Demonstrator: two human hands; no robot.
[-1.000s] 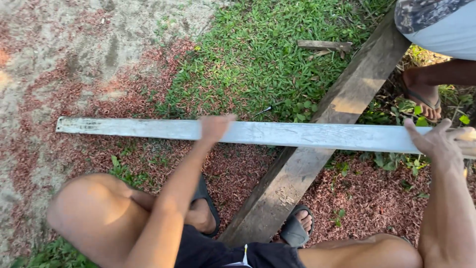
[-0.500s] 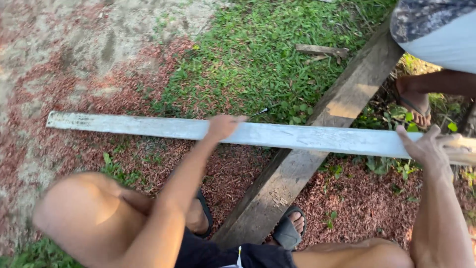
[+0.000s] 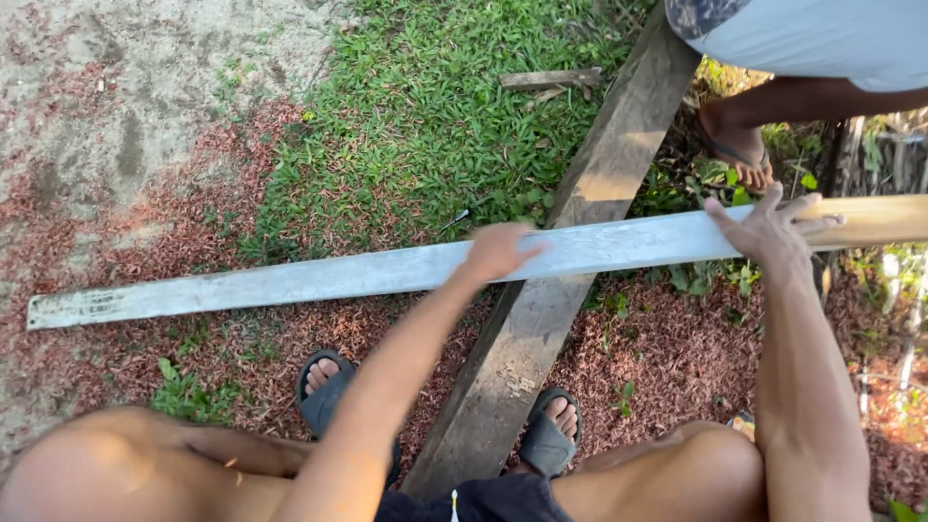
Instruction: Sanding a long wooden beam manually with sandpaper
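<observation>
That long pale grey wooden plank (image 3: 319, 278) lies across the thick weathered beam (image 3: 541, 319). Your left hand (image 3: 498, 251) rests flat mid-plank, your right hand (image 3: 768, 232) presses open-fingered further right. Looks stiff but whippy, so grip it wide.

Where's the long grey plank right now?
In the head view the long grey plank runs left to right across the middle, lying over the thick wooden beam, with the left hand and right hand on it.
</observation>
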